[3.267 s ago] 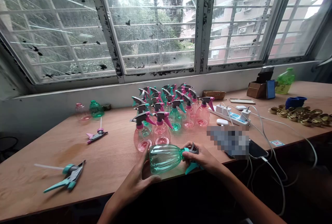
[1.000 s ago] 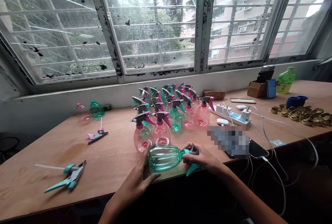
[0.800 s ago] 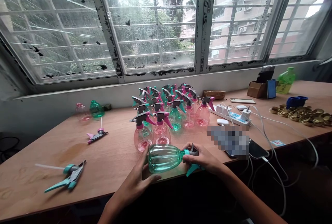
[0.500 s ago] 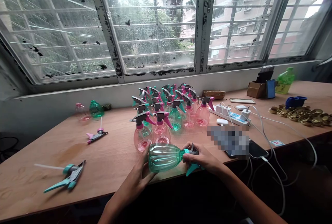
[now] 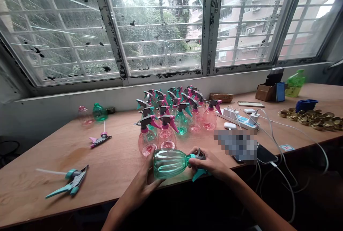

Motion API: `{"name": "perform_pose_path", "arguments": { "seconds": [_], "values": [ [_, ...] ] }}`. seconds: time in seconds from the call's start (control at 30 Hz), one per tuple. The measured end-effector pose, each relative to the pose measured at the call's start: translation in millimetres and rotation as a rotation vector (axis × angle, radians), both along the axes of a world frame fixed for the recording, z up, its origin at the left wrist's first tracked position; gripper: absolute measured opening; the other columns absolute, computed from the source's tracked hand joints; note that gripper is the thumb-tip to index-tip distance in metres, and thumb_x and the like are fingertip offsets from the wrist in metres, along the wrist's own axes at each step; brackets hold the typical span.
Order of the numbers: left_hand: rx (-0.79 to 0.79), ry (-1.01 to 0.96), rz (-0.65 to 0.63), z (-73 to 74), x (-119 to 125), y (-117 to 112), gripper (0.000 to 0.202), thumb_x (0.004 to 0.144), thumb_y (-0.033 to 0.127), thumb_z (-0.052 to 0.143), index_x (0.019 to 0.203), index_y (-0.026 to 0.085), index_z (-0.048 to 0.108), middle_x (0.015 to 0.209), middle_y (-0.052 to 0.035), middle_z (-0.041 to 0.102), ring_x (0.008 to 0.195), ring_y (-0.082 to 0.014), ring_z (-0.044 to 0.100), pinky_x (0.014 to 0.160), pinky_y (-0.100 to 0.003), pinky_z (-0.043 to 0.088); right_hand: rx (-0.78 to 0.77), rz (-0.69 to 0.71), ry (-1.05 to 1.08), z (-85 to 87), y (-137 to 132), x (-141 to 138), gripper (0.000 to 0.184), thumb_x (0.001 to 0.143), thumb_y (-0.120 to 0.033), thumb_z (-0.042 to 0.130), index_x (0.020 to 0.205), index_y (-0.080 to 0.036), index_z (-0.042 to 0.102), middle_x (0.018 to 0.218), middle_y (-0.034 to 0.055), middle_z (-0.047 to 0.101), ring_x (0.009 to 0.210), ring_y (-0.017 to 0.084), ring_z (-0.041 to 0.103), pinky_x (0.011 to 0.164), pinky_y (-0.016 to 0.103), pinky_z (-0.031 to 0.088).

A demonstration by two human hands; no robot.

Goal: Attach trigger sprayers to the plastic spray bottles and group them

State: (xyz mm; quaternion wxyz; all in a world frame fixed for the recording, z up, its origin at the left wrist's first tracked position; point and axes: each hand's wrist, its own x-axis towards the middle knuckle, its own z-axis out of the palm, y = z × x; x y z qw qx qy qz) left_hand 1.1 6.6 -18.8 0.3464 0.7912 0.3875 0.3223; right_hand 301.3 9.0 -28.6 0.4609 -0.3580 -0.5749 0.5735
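Note:
A clear green spray bottle [image 5: 171,163] lies sideways in the air at the table's front edge, its base to the left. My left hand [image 5: 148,174] is wrapped round the base end. At the neck, my right hand [image 5: 207,161] grips the grey and teal spray head, whose teal trigger [image 5: 199,174] points down. Just behind stand pink spray bottles [image 5: 167,136] and a green spray bottle [image 5: 182,120], in a group of several with heads fitted. To the left lie a loose teal spray head [image 5: 72,181] and a loose pink spray head [image 5: 102,139], each with a tube.
A pink bottle [image 5: 85,116] and a green bottle [image 5: 99,112] without heads stand at the back left. On the right are a power strip [image 5: 238,119] with white cables, a phone [image 5: 266,153], gold-coloured pieces [image 5: 317,120] and a cardboard box [image 5: 264,91].

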Motion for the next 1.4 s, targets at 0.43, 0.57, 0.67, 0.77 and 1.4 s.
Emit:
{"name": "perform_pose_path", "arguments": {
  "seconds": [0.43,0.57,0.67,0.77,1.4],
  "values": [
    [-0.041,0.039,0.025,5.7,1.5,-2.7,0.093,0.092,0.039,0.069,0.162,0.033,0.009,0.17,-0.0062,0.015,0.152,-0.0334,0.028,0.124,-0.047,0.029,0.02,0.004,0.011,-1.9,0.9,0.3,0.037,0.079,-0.046,0.083,0.093,-0.017,0.065,0.078,0.0028,0.075,0.064,0.017,0.066,0.064,0.028,0.05],
    [-0.02,0.012,0.008,1.0,0.0,-0.6,0.085,0.097,0.036,0.062,0.161,0.037,0.006,0.169,-0.0035,0.021,0.149,-0.0303,0.035,0.122,-0.044,0.032,0.032,0.012,0.013,-2.9,1.1,0.8,0.035,0.081,-0.045,0.081,0.093,-0.016,0.064,0.078,0.0034,0.075,0.064,0.016,0.066,0.064,0.027,0.05],
    [-0.043,0.005,-0.008,0.6,-0.4,-1.3,0.088,0.098,0.036,0.06,0.161,0.037,-0.001,0.167,-0.0043,0.027,0.149,-0.0298,0.036,0.122,-0.046,0.032,0.038,0.023,0.018,-3.3,1.2,1.0,0.034,0.082,-0.043,0.081,0.094,-0.016,0.064,0.078,0.0037,0.075,0.064,0.016,0.066,0.063,0.027,0.05],
    [-0.053,0.01,0.01,2.7,-0.4,-2.0,0.1,0.091,0.039,0.069,0.162,0.035,-0.002,0.17,-0.0053,0.02,0.151,-0.0333,0.029,0.123,-0.048,0.029,0.036,0.026,0.018,-3.2,1.3,1.2,0.034,0.082,-0.041,0.082,0.095,-0.015,0.064,0.078,0.0035,0.075,0.064,0.016,0.067,0.064,0.027,0.05],
    [-0.035,0.006,0.001,4.1,0.4,-0.4,0.092,0.093,0.039,0.068,0.162,0.035,0.007,0.171,-0.004,0.01,0.153,-0.0332,0.025,0.124,-0.049,0.028,0.04,0.032,0.017,-1.0,0.5,1.8,0.032,0.082,-0.039,0.082,0.095,-0.015,0.064,0.078,0.003,0.075,0.065,0.015,0.066,0.065,0.026,0.05]
  ]
}}
